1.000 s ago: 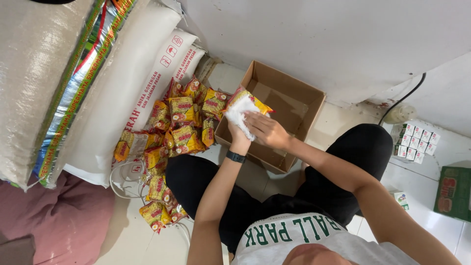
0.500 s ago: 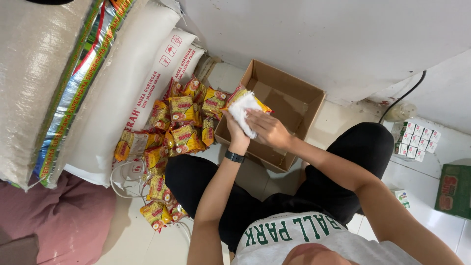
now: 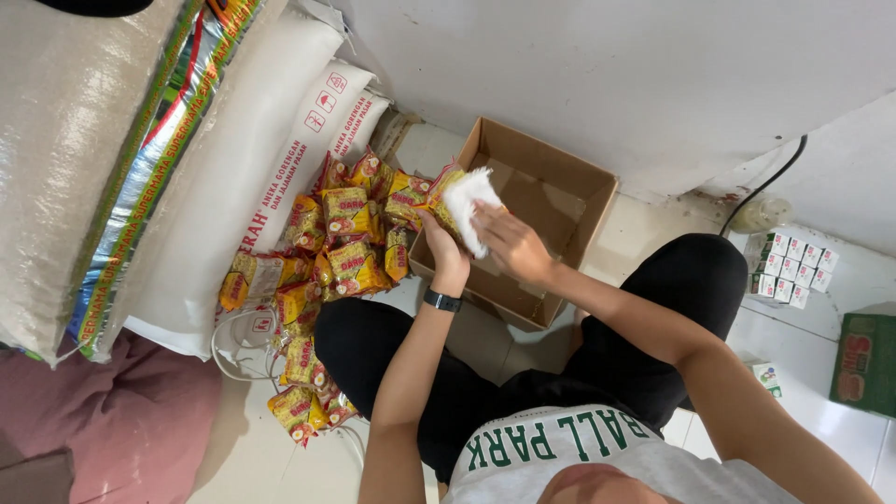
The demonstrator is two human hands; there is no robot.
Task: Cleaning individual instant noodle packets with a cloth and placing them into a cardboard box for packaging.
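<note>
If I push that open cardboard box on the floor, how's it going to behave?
The cardboard box looks empty inside, so it is probably light and would likely slide easily on the smooth tiled floor. Its open flaps and thin walls suggest it may flex if pressed. Low and wide, it seems unlikely to tip.

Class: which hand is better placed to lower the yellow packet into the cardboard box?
Probably the left hand: it holds the packet at the box rim; the right hand holds a white cloth.
</note>
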